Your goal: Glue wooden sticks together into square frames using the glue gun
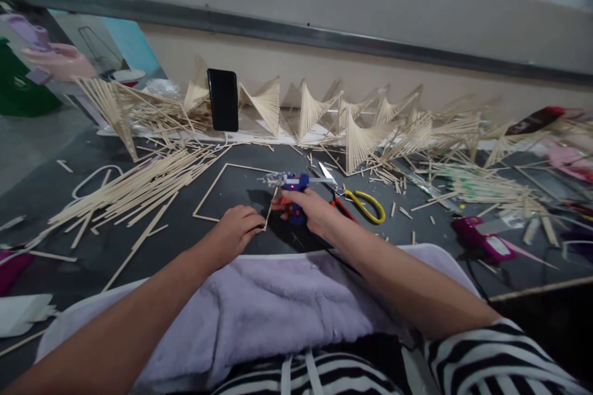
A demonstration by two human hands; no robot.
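A square frame of thin wooden sticks (pixel 210 190) lies flat on the dark table. My left hand (pixel 237 229) is closed at its near right corner, the fingertips pressed on the stick there. My right hand (pixel 309 207) is wrapped round a blue hot glue gun (pixel 296 182) with a small red light showing. Its nozzle points left, over the frame's right side, and its tip looks crusted with glue. A glue stick sticks out behind it. Just right of the gun lie scissors (pixel 328 174) and yellow-handled pliers (pixel 370 207), partly beside a red handle.
Loose sticks (pixel 148 188) are heaped on the left. Twisted stick structures (pixel 361 145) line the back, near an upright black phone (pixel 223 100). A magenta glue gun (pixel 484 239) lies at right. A lilac cloth (pixel 278 296) covers my lap.
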